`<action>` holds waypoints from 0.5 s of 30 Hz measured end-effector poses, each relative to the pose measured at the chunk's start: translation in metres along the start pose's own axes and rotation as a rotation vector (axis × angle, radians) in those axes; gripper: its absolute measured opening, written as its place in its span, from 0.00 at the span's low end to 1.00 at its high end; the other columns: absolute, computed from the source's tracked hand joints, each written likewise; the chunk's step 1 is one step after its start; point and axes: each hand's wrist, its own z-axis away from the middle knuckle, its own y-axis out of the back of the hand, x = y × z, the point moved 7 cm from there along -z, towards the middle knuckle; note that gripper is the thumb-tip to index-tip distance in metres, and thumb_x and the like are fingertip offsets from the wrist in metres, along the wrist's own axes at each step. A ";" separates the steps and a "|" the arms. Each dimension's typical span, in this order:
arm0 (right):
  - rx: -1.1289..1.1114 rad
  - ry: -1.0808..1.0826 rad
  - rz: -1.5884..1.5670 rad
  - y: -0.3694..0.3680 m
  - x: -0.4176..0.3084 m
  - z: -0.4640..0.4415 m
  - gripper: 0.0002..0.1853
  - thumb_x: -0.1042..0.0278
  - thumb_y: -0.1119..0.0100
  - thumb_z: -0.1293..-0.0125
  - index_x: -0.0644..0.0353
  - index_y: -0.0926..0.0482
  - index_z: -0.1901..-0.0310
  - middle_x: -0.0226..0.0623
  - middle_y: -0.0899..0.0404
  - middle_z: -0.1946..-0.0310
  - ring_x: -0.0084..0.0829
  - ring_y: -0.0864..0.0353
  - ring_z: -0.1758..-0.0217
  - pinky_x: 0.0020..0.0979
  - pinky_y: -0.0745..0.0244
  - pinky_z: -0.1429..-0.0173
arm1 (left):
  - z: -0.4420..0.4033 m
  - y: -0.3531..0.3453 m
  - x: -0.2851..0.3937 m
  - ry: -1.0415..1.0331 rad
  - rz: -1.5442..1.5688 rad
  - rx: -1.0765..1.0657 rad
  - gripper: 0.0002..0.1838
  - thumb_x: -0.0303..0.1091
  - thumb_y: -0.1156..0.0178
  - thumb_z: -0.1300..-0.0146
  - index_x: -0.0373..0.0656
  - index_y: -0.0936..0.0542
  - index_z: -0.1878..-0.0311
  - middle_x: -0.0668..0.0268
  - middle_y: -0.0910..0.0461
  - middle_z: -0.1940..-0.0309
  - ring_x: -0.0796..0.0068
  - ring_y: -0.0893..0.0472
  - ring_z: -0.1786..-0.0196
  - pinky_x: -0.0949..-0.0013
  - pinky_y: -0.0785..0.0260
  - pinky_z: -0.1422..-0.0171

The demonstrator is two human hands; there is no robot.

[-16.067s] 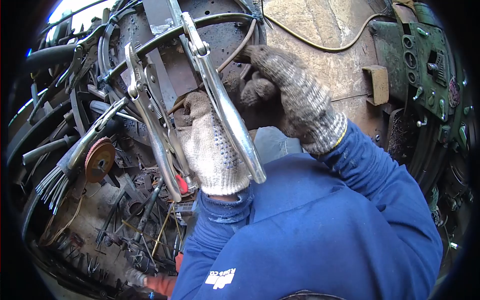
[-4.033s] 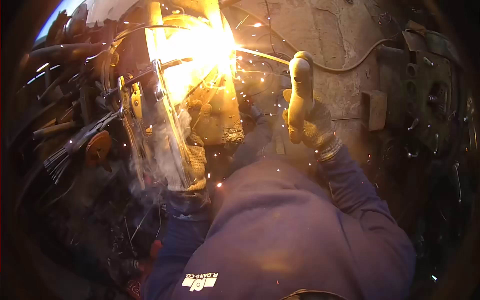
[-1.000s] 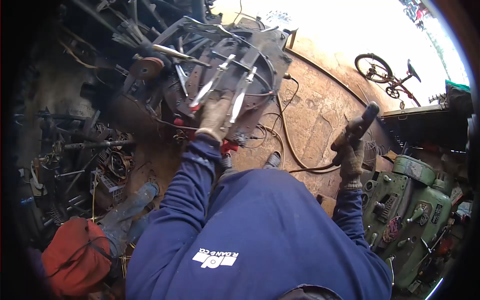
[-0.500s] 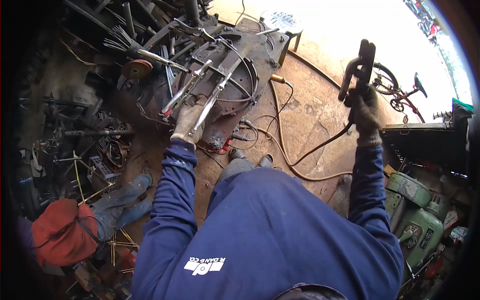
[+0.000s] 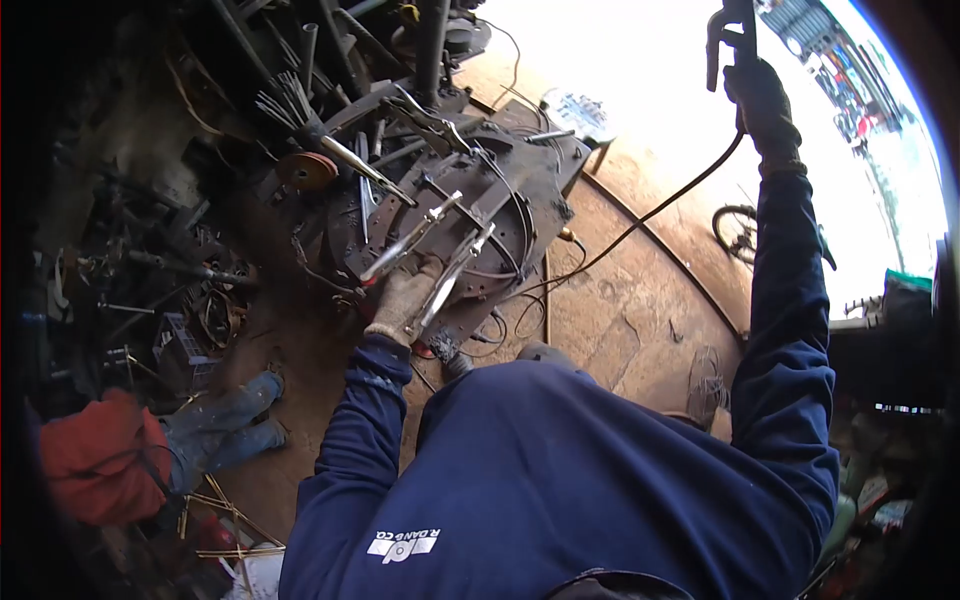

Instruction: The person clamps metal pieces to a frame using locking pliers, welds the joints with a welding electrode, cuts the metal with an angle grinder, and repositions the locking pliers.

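Note:
My left hand [image 5: 400, 302], in a worn knit glove, is among shiny locking pliers at the near side of a dark metal table [image 5: 545, 185]. Its fingers curl at the right-hand locking pliers [image 5: 455, 280], whose handle lies along the hand; the exact grip is partly hidden. A second pair of locking pliers [image 5: 412, 240] sits just left of it. The pliers lie over a round metal hoop [image 5: 525, 225] on the table. My right hand [image 5: 765, 110], gloved too, is raised far to the right, closed on a dark clamp-like welding holder [image 5: 735, 35] trailing a cable [image 5: 685, 200].
Metal tubes and rods [image 5: 430, 50] crowd the back left, near a brown disc [image 5: 307, 171]. A person in a red top [image 5: 105, 455] is at the lower left. A bicycle wheel [image 5: 735, 230] stands at right. Cables cross the floor [image 5: 610, 300].
My right hand has moved up and outward with the welding holder, lifting its cable off the floor. My left hand stays by the pliers; the view has shifted.

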 end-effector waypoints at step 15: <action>0.059 0.340 -0.417 -0.202 -0.143 -0.189 0.17 0.64 0.40 0.38 0.51 0.19 0.47 0.40 0.18 0.71 0.36 0.18 0.66 0.40 0.25 0.61 | 0.017 0.013 -0.009 -0.034 0.262 -0.017 0.23 0.21 0.40 0.41 0.46 0.26 0.41 0.76 0.28 0.58 0.89 0.26 0.58 0.81 0.29 0.53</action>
